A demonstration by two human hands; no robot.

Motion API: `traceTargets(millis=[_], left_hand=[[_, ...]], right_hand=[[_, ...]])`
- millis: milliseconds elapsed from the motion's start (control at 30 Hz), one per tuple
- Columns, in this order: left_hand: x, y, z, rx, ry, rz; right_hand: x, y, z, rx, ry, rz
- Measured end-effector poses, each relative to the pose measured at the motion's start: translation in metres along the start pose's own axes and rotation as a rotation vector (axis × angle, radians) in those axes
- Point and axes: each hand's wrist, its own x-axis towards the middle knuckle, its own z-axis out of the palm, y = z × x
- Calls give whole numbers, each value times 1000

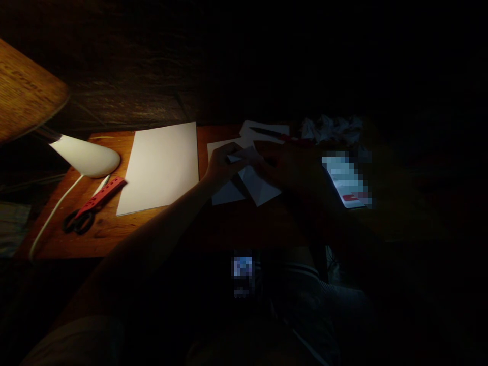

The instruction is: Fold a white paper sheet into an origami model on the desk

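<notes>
A folded piece of white paper is held up between my two hands, creased and coming to a point at its lower end. My left hand grips its upper left side with thumb and fingers. On its right side my right hand is closed on the paper, mostly lost in shadow. Beneath lies another white sheet, partly covered by the hands and the folded piece. Just behind the hands, a dark pointed tool with a red part rests on a smaller white paper.
A lamp with a trailing cord stands at the left. Scissors with dark handles lie by a red perforated strip. A stack of white paper sits left of centre. Crumpled paper and a lit phone are at the right.
</notes>
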Motion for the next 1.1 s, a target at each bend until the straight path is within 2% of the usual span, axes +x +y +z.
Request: traceTargets(millis=[100, 233, 300, 433, 567, 767, 967, 1100], left_hand=[[1, 1, 0, 20, 37, 6], [5, -3, -6, -12, 230, 2], [7, -5, -9, -51, 272, -6], [6, -7, -10, -91, 210, -14], [4, -6, -6, -26, 158, 41], [5, -8, -5, 118, 79, 134], [4, -10, -6, 40, 175, 10], [6, -15, -5, -84, 211, -46]], right_hand=[[1, 3, 1, 9, -32, 7], [5, 0, -3, 64, 12, 26], [8, 3, -3, 111, 48, 75], [9, 16, -1, 172, 186, 140], [9, 23, -5, 172, 270, 128], [14, 28, -3, 228, 284, 5], [5, 19, 1, 287, 196, 59], [2, 17, 2, 304, 180, 13]])
